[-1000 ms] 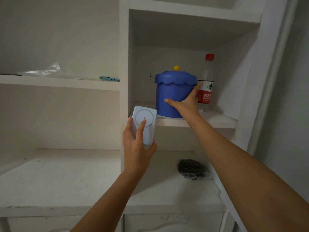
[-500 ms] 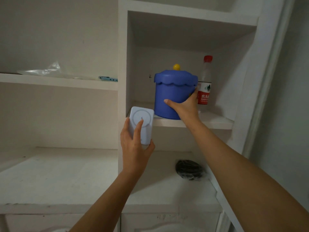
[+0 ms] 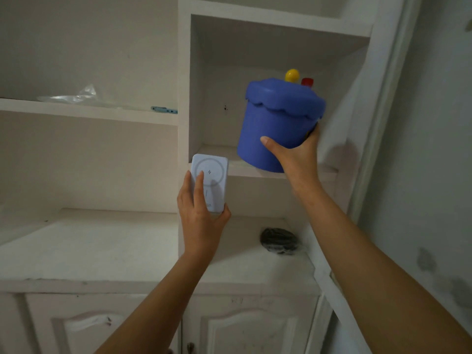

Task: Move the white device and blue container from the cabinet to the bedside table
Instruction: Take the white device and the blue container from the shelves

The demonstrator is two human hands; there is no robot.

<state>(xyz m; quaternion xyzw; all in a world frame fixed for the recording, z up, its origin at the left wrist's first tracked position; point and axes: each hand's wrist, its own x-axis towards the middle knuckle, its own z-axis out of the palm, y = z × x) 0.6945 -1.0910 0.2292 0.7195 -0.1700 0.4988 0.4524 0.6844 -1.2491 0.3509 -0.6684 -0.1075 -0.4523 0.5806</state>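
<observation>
1. The right hand [image 3: 293, 154] holds the container [image 3: 278, 123] from below and from the side: the thumb lies across its front wall and the other fingers wrap around the right side, mostly hidden.
2. The left hand [image 3: 201, 218] grips the device [image 3: 210, 182] at its lower end, with the index finger laid flat on the front face and the thumb pressing on the right edge.
3. Both forearms reach upward from the bottom of the view, the right one more stretched.
4. The container is a blue pot, tilted to the left, with a wavy-edged lid and a yellow knob [image 3: 292, 75]. It is in the air in front of the cabinet [image 3: 184, 72] opening, above the shelf [image 3: 255, 172].
5. The device is a white rounded rectangle with a ring mark, held upright just in front of the shelf edge.
6. A red cap [image 3: 307, 81] shows behind the lid.
7. A dark bundle [image 3: 279, 240] lies on the lower ledge.
</observation>
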